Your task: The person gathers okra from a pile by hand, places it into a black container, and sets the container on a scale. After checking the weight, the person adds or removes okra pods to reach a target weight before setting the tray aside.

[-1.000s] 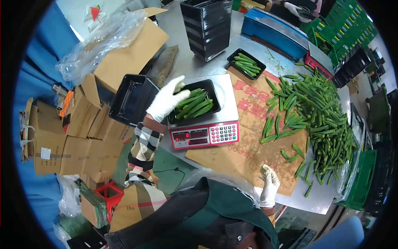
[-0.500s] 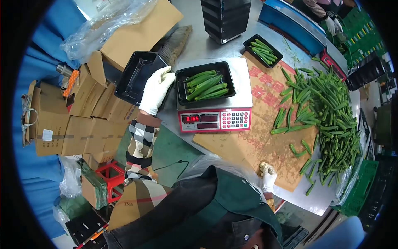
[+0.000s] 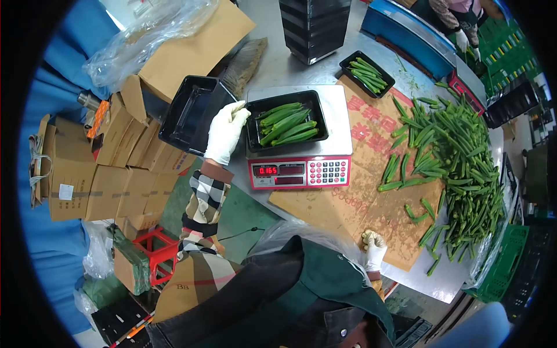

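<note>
A black plastic tray [image 3: 318, 143] with several green okra pods [image 3: 287, 124] rests on the steel plate of a red-and-white scale [image 3: 301, 173], whose display reads 0.165. My left hand [image 3: 225, 136], in a white glove, is at the tray's left rim, its fingers closed together on the edge. Left of that hand stand empty black trays [image 3: 184, 113]. Down by the near edge of a cardboard sheet [image 3: 325, 206], my right hand [image 3: 375, 248] is curled into a fist, with soiled glove fingertips and nothing visible in it.
A large okra pile [image 3: 467, 168] covers the table's right side. Behind the scale are another filled tray [image 3: 366, 74] and a tall stack of black trays [image 3: 315, 29]. Cardboard boxes [image 3: 104, 185] crowd the left. A gloved co-worker [image 3: 458, 23] is at the far right.
My left hand has moved right, onto the tray's left rim. The view has shifted slightly. My right hand stays in place, and the scale reading is the same.
</note>
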The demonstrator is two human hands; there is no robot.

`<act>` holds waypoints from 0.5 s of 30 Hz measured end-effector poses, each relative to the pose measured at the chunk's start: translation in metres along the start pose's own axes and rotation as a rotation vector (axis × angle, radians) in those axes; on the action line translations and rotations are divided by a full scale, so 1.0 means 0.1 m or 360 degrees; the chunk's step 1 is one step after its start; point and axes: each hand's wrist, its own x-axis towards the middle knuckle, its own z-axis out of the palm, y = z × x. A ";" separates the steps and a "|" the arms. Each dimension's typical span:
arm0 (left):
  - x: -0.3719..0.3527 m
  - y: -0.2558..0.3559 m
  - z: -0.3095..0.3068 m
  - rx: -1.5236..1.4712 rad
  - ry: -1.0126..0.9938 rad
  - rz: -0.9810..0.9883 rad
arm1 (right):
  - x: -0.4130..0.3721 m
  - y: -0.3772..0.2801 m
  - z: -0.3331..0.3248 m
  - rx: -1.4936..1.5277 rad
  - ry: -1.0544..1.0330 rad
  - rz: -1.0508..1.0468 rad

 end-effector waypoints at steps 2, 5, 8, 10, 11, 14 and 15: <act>-0.04 0.06 0.08 0.0204 0.0093 0.0072 | 0.00 -0.01 -0.01 0.0007 -0.0001 0.0029; -0.01 0.14 0.20 0.0793 0.0134 0.0472 | -0.01 -0.03 0.00 0.0029 0.0015 0.0084; 0.07 0.28 0.36 0.1286 0.0086 0.0766 | -0.01 -0.05 0.00 0.0010 0.0005 0.0075; 0.20 0.28 0.40 0.1453 -0.0028 0.0966 | -0.02 -0.08 0.01 0.0022 0.0011 0.0099; 0.27 0.21 0.41 0.1450 -0.0086 0.1070 | -0.03 -0.09 0.01 0.0029 0.0016 0.0113; 0.37 0.14 0.45 0.1476 -0.0199 0.1185 | -0.06 -0.14 0.03 0.0026 0.0043 0.0102; 0.39 0.12 0.45 0.1494 -0.0229 0.1189 | -0.06 -0.14 0.05 0.0028 0.0054 0.0102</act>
